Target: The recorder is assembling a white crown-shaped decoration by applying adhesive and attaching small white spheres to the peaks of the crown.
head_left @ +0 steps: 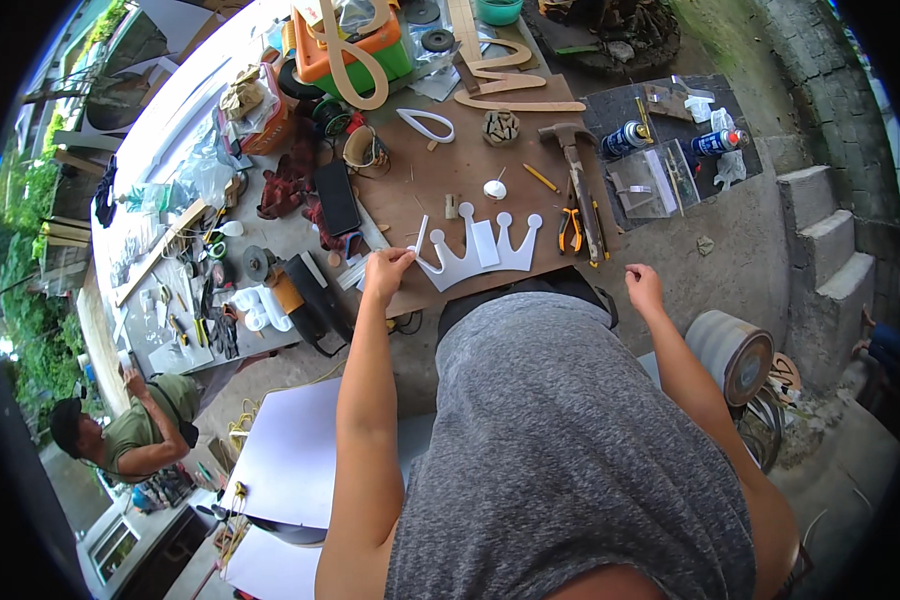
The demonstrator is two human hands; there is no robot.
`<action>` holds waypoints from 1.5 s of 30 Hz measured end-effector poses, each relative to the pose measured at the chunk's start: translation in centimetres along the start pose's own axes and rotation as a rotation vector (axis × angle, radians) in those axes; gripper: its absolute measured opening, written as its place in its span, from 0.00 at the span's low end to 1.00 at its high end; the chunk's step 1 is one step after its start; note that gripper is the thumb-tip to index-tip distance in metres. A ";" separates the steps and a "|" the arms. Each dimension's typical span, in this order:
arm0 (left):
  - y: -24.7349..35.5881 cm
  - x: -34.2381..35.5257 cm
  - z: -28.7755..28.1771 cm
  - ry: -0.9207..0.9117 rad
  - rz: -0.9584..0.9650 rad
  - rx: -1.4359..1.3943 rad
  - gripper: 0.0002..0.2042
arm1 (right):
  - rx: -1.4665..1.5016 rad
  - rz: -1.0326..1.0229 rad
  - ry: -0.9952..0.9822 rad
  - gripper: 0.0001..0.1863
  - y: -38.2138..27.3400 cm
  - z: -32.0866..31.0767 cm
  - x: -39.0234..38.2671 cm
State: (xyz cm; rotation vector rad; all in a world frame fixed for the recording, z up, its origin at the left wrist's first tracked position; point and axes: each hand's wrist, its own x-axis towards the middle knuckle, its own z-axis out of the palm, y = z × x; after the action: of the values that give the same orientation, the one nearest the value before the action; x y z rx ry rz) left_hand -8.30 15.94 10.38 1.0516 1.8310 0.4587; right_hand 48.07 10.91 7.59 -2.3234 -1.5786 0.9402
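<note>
1. Left hand (388, 272) pinches a thin, bent white strip (420, 235) between thumb and fingers, at the left end of the crown. Right hand (646, 287) hangs well to the right of the crown, fingers curled; whether its fingertips meet or hold anything, I cannot tell.
2. Brown tabletop (460, 165) lies beneath the crown.
3. Hammer (573, 160) rests right of the crown, pliers (570, 230) beside it.
4. White crown (455, 268) lies flat near the tabletop's front edge. Its cutting-out looks complete, with round-tipped points. Strip shows only at the left end; the remaining outline looks bare, so most seems left, though fine edges are too small to judge.
5. White rectangle (483, 243) lies over the crown's middle; whether it is fixed, I cannot tell.
6. Two spray cans (625, 138) (720, 142), beyond and right of the crown, bear printed blue-and-white labels.
7. Yellow pencil (541, 178), just beyond the crown, shows no readable writing.
</note>
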 end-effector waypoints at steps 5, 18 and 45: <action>0.7 -0.4 -0.4 -0.015 -0.003 0.013 0.15 | 0.009 -0.001 0.010 0.14 0.0 0.1 0.0; 0.3 -0.1 -0.3 -0.021 -0.005 0.025 0.16 | 0.001 0.026 0.005 0.14 0.3 1.1 -0.8; 1.4 -0.2 -0.8 -0.036 -0.013 0.060 0.18 | 0.019 0.020 0.005 0.12 0.0 2.0 -2.1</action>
State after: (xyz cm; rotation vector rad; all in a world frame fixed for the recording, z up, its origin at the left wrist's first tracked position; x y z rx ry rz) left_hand -8.24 16.65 11.86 1.0817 1.8278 0.3769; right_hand 46.45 8.67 6.86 -2.3308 -1.5406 0.9488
